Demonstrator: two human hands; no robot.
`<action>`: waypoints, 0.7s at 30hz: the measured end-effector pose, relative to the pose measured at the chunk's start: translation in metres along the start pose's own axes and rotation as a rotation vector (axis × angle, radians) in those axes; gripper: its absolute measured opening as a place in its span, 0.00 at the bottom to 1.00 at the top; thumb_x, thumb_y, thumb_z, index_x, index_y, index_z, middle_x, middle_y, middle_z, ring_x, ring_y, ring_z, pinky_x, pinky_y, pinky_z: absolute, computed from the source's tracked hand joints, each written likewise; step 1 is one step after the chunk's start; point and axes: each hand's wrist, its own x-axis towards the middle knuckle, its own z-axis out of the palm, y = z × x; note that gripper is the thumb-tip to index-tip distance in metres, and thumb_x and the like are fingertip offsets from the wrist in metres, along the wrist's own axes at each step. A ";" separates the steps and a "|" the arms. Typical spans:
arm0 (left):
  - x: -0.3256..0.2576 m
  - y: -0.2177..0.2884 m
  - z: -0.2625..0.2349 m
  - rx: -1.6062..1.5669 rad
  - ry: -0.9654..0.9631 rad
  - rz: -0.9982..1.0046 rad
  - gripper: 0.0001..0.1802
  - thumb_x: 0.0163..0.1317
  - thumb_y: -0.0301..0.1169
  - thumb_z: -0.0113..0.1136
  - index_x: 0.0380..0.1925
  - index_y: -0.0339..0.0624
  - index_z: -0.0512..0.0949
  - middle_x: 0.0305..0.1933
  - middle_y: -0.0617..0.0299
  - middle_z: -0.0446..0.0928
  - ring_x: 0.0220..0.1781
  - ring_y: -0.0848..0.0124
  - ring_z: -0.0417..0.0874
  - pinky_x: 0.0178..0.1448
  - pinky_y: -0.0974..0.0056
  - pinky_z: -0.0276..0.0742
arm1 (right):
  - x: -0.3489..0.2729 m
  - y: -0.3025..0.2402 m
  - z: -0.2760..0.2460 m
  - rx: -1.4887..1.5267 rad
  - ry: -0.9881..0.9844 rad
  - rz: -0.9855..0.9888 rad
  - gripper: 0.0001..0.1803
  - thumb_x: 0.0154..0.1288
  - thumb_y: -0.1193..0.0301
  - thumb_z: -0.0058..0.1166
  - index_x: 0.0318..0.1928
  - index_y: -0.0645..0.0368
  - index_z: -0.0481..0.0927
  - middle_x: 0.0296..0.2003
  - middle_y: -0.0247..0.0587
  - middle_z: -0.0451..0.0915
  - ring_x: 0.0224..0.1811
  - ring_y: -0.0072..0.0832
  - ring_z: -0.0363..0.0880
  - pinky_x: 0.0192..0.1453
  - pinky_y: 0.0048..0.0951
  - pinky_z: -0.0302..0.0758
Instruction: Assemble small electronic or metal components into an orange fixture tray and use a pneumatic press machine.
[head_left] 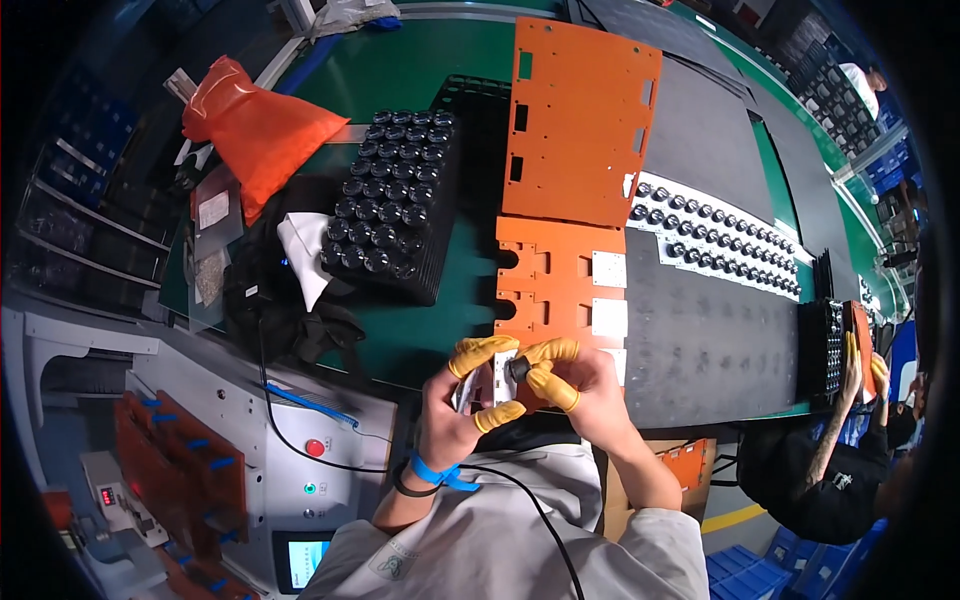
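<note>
The person's left hand (450,412), yellow covers on its thumb and a finger, grasps a small flat white piece (502,382) by its edges, above the near edge of the table. The right hand (592,382), with yellow-covered fingertips too, pinches a short black cylindrical part (518,369) against that piece.

From the hands, a flat orange panel with cut-outs (560,275) lies at one o'clock, white rectangular plates (609,268) along its right side. Beyond it, toward twelve, is a larger orange panel with slots (582,120). At eleven o'clock stands a black tray stack (436,235) topped with rows of glossy dark round parts (386,212). White strips carrying black round parts (720,238) lie at two o'clock. At three, a co-worker's hands (852,365) touch an upright orange panel (864,345).
</note>
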 end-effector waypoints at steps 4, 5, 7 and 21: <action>0.003 0.002 0.006 0.350 0.004 0.166 0.35 0.49 0.25 0.82 0.60 0.41 0.81 0.58 0.63 0.78 0.39 0.77 0.76 0.46 0.74 0.74 | 0.001 0.009 -0.008 -0.005 0.008 0.004 0.12 0.76 0.69 0.58 0.48 0.67 0.78 0.36 0.38 0.85 0.36 0.23 0.85 0.42 0.26 0.83; 0.004 0.003 0.008 0.420 0.011 0.178 0.34 0.50 0.25 0.82 0.60 0.41 0.81 0.59 0.61 0.78 0.44 0.73 0.79 0.49 0.71 0.77 | 0.002 0.009 -0.008 -0.002 0.008 0.021 0.12 0.77 0.69 0.57 0.48 0.67 0.77 0.36 0.39 0.85 0.36 0.23 0.84 0.42 0.26 0.83; 0.006 0.002 0.009 0.488 0.012 0.189 0.34 0.50 0.26 0.81 0.60 0.40 0.81 0.59 0.59 0.79 0.48 0.70 0.82 0.52 0.68 0.79 | 0.002 0.012 -0.008 -0.011 0.012 0.017 0.11 0.78 0.69 0.56 0.47 0.67 0.77 0.35 0.39 0.84 0.36 0.22 0.84 0.41 0.25 0.82; 0.004 0.004 0.010 0.615 -0.022 0.280 0.32 0.49 0.28 0.82 0.57 0.39 0.82 0.56 0.55 0.83 0.55 0.59 0.83 0.60 0.58 0.79 | -0.006 0.009 -0.002 -0.196 0.072 -0.028 0.10 0.76 0.70 0.57 0.44 0.67 0.76 0.36 0.37 0.83 0.38 0.19 0.81 0.43 0.23 0.78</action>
